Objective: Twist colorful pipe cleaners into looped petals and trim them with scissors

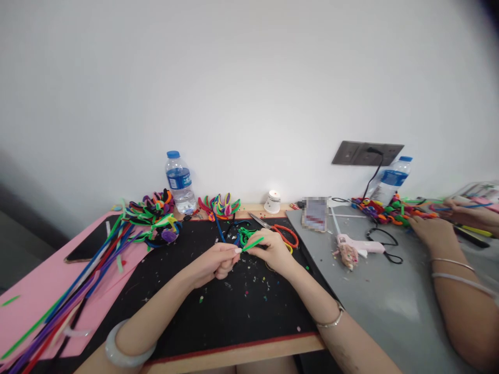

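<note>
Over the black mat [218, 317], my left hand [221, 261] and my right hand [273, 253] meet near the middle. A short green pipe cleaner [252, 245] is pinched between them, its free end slanting up to the right across my right fingers. Both hands are closed on it. Just behind my right hand lie orange-handled scissors [286, 234] and a tangle of green pipe cleaner pieces [245, 234]. Small coloured scraps are scattered on the mat below the hands.
Long pipe cleaners [81, 291] and a phone [91, 241] lie left on pink sheets. A water bottle [180, 182], pipe-cleaner bundle [221, 206] and paper cup [272, 201] stand behind. Right are a glue gun [360, 245] and another person's hands [434, 231].
</note>
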{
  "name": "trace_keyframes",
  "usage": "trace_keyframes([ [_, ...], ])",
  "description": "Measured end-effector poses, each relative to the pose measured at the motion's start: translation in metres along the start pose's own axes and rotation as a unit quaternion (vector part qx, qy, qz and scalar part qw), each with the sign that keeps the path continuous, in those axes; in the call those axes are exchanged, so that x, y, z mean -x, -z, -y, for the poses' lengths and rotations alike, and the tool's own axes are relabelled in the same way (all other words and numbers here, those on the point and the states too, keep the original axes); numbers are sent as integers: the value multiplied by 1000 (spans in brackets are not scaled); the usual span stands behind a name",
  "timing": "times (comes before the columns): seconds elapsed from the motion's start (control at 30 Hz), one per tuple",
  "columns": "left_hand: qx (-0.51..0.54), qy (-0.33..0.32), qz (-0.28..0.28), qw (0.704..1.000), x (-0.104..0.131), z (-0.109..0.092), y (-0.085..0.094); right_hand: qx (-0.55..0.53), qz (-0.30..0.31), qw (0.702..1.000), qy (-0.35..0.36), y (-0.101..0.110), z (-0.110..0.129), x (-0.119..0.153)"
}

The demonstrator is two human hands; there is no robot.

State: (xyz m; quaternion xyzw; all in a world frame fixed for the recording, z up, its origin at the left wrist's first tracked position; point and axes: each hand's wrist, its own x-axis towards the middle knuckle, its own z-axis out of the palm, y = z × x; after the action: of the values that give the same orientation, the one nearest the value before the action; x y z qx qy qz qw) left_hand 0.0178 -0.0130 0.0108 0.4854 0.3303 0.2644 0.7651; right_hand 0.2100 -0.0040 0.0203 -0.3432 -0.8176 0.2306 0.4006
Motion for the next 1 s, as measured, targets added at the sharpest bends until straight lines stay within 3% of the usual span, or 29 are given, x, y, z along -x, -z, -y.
trace_keyframes([
  [0.17,-19,37,36,998,4,-1,1,-74,54,995,-34,-2,4,1],
  [0.4,-55,1,33,998,4,-3,0,-218,76,954,-193,-6,0,3],
  [0.63,-54,-7,48,997,5,-8,4,-278,64,936,-208,-5,5,0],
  [1.0,-100,4,86,991,8,-7,6,-319,150,910,-217,-3,6,6],
])
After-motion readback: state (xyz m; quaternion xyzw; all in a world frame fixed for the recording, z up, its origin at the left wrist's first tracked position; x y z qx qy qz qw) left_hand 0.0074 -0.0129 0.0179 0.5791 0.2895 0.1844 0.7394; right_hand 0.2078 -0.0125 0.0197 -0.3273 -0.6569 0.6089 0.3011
